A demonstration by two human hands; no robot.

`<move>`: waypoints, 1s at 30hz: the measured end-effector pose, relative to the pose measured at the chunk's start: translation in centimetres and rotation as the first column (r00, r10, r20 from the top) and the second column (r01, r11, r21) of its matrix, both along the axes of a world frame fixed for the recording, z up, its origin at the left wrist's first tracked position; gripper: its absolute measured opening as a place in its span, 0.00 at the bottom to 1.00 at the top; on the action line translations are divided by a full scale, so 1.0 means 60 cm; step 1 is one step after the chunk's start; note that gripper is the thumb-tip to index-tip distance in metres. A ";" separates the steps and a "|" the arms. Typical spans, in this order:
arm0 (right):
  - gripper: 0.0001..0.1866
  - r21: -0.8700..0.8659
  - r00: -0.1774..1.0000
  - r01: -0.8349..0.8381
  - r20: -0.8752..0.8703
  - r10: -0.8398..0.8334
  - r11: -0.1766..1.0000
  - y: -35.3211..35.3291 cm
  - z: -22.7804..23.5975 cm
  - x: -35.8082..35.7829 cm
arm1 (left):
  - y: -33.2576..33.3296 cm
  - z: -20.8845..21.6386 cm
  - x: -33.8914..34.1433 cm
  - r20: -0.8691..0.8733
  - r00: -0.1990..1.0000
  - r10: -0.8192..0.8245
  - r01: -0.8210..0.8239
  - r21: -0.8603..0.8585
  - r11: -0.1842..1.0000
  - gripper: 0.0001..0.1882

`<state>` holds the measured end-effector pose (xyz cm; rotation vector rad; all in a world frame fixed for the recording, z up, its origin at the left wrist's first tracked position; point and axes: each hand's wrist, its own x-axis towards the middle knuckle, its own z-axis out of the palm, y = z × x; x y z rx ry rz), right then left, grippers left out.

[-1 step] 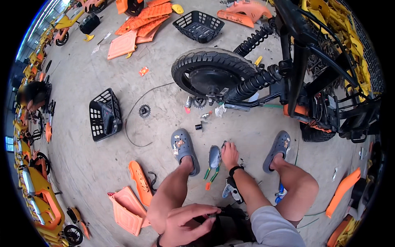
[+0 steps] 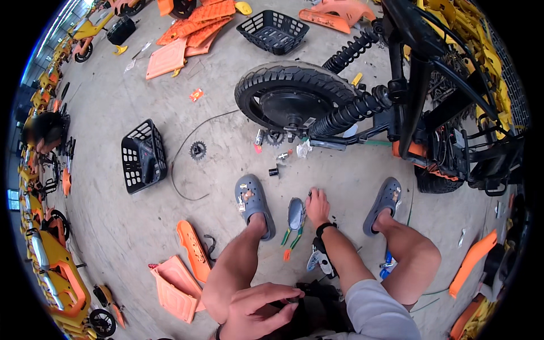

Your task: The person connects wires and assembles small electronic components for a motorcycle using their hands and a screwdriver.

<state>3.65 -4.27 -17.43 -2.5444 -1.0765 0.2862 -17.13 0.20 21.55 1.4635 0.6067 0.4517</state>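
Low in front of my body, my left hand (image 2: 262,309) is closed, thumb and forefinger pinching a small dark piece (image 2: 294,298) too small to name. My right hand (image 2: 318,207) reaches down to the floor between my feet, its fingers bent together over a small dark thing (image 2: 310,194) mostly hidden by them. Just left of that hand lies a grey oval dish (image 2: 295,213). Green-handled pliers (image 2: 293,240) lie against its near end, handles toward me. A pair of gloves (image 2: 321,262) lies partly under my right forearm.
Ahead, a black frame (image 2: 405,107) carries a tyred wheel (image 2: 289,93). A chain sprocket (image 2: 198,150), a black cylinder (image 2: 274,171) and a bent cable (image 2: 182,139) lie on the floor. Black baskets (image 2: 126,170) and orange panels (image 2: 175,294) surround me; yellow bodywork lines the left.
My right hand has shifted slightly away from me along the floor, its fingers more bunched. My left hand keeps its pinch, nearly unmoved.
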 end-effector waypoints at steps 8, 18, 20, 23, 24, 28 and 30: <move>0.12 -0.112 0.980 0.045 -0.187 -0.065 0.993 0.014 -0.027 0.032 | 0.004 0.002 0.014 -0.129 0.990 0.064 -0.045 0.143 0.989 0.13; 0.13 0.350 0.822 -0.085 -0.505 0.264 0.933 0.025 0.188 0.075 | -0.035 -0.033 0.042 0.009 0.979 0.205 -0.203 -0.118 0.972 0.15; 0.11 0.384 0.547 0.045 -0.782 0.299 0.922 0.016 0.296 0.076 | -0.047 -0.047 0.049 0.039 0.965 0.258 -0.250 -0.141 0.958 0.15; 0.09 0.404 0.420 0.127 -0.849 0.319 0.906 -0.016 0.476 0.072 | -0.050 -0.060 0.072 0.131 0.917 0.376 -0.324 -0.302 0.897 0.13; 0.09 0.435 0.428 0.114 -0.833 0.351 0.893 -0.030 0.520 0.074 | -0.049 -0.070 0.080 0.143 0.912 0.385 -0.337 -0.275 0.900 0.13; 0.09 0.571 0.370 0.147 -0.789 0.490 0.807 -0.097 0.606 0.071 | -0.039 -0.079 0.096 0.132 0.920 0.370 -0.355 -0.124 0.927 0.13; 0.09 0.623 0.390 0.164 -0.753 0.530 0.765 -0.121 0.606 0.082 | -0.034 -0.076 0.112 0.106 0.947 0.302 -0.295 -0.082 0.952 0.14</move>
